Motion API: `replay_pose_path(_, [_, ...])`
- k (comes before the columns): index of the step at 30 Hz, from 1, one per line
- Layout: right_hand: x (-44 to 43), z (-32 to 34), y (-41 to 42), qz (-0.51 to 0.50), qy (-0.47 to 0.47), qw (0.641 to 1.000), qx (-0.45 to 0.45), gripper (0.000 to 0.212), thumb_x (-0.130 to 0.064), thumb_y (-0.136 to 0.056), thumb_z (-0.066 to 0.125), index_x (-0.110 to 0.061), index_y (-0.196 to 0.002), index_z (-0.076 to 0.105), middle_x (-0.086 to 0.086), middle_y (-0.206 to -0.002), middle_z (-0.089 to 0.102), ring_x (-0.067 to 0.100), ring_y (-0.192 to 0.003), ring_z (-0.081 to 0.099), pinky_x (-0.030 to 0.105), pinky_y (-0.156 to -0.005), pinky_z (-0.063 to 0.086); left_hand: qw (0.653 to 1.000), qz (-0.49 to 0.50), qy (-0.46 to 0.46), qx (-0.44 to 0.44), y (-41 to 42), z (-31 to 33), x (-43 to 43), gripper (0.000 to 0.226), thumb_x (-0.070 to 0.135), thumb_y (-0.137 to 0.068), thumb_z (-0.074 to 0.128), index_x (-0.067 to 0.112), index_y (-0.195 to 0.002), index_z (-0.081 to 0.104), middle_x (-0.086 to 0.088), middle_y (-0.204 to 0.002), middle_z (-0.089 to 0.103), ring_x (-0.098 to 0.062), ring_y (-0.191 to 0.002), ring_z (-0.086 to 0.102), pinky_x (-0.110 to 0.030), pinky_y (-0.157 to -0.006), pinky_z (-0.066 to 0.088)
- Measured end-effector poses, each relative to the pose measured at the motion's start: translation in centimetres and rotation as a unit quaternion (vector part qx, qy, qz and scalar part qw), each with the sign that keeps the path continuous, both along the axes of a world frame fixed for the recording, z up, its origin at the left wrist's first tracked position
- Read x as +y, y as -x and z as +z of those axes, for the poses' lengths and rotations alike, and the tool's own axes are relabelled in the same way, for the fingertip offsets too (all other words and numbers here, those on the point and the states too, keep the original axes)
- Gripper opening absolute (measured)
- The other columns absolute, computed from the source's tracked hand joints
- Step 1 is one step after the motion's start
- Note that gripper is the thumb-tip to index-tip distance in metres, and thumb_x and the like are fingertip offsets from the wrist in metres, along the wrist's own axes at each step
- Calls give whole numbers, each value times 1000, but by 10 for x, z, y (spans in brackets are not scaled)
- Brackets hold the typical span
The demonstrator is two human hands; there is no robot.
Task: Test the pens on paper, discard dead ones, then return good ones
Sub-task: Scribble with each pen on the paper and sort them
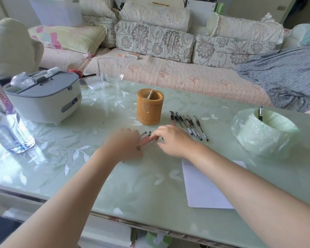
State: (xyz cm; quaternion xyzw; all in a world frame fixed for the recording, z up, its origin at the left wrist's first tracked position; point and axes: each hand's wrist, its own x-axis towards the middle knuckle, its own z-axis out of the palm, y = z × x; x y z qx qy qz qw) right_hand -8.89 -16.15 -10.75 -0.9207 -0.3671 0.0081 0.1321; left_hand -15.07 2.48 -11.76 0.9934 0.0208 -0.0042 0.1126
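Red pens (pixel 147 140): a small bundle, at least three, blur prevents an exact count. They lie low over the surface (pixel 97 176), mid-front, between both hands.

Left hand (pixel 123 144): fingers curled over the near end of the bundle, gripping it.

Right hand (pixel 170 140): fingertips on the far end. It is blurred, so I cannot tell whether it pinches or only touches.

Black pens (pixel 188 125): about six in a slanted row, right of one bamboo holder (pixel 150 106).

One more dark pen (pixel 260 113) stands in one bin (pixel 265 131) lined with a green bag, far right.

One paper sheet (pixel 204 187) lies under the right forearm, with a short mark near its top.

Surface: glass over pale green leaf print. Left side: one grey-white appliance (pixel 45 101) and one clear beaker (pixel 109 76).

Room: floral-cushioned sofa (pixel 168 72) behind.
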Motion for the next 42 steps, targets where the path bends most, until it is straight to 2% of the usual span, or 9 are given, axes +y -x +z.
replay_pose_path(4, [13,-8,9,46,29,998,-24,31,-19,-89,58,-30,-118,62,-5,-120,58,19,-117,50,36,-98,40,1000,-7,4,-10,9,-2,11,37,49,-75,66,31,-105,58,4,-105,58,-20,-107,52,-30,-79,42])
replay_pose_path(10, [13,-9,10,67,80,992,-69,17,-25,-92,57,-22,-107,64,0,-106,54,22,-114,46,35,-98,32,1000,-22,7,-3,10,1,13,44,52,-73,70,31,-109,57,4,-108,58,-20,-107,52,-31,-82,44])
replay_pose_path(14, [2,-10,9,45,43,998,-13,12,-20,-93,55,-19,-102,63,2,-106,54,22,-110,48,34,-96,38,999,-46,14,-10,6,4,5,41,50,-72,72,33,-107,58,5,-105,56,-18,-100,49,-31,-80,44])
replay_pose_path(19, [-27,-7,11,-3,-10,999,39,10,-16,-95,50,-19,-102,57,-6,-102,53,17,-98,52,28,-83,39,994,-94,54,-18,4,14,-14,19,44,-77,71,34,-91,64,13,-93,58,-12,-90,53,-27,-72,44])
replay_pose_path(24, [-59,-8,16,-28,-25,999,27,11,-17,-97,43,-18,-103,53,-10,-94,51,15,-92,49,29,-79,36,993,-95,76,14,2,17,-36,17,33,-84,61,34,-100,68,15,-95,67,-15,-93,59,-31,-82,51])
replay_pose_path(27, [-76,-8,23,-40,-33,999,10,16,-26,-98,43,-23,-110,52,-14,-83,53,16,-89,53,34,-78,42,989,-119,88,-5,-1,17,-52,17,33,-89,58,35,-103,68,14,-95,67,-13,-90,59,-27,-75,49])
replay_pose_path(33, [-101,-14,34,-42,-54,997,22,20,-33,-98,49,-26,-115,57,-8,-111,64,18,-100,58,38,-83,47,973,-165,152,-47,-7,11,-91,14,35,-87,66,29,-99,71,14,-84,66,-8,-75,55,-22,-62,41])
replay_pose_path(38, [-128,-18,30,-66,-52,996,-13,18,-39,-99,48,-29,-106,61,-12,-100,66,15,-91,60,35,-75,46,964,-122,236,-28,-14,7,-116,14,36,-84,69,23,-86,72,9,-76,70,-6,-71,60,-23,-61,46])
replay_pose_path(42, [-141,-26,27,-73,-46,996,-20,18,-36,-99,49,-25,-103,63,-9,-97,64,16,-90,57,34,-74,44,960,-156,233,-3,-17,2,-128,10,30,-88,66,24,-90,73,11,-78,69,-4,-70,58,-14,-61,43])
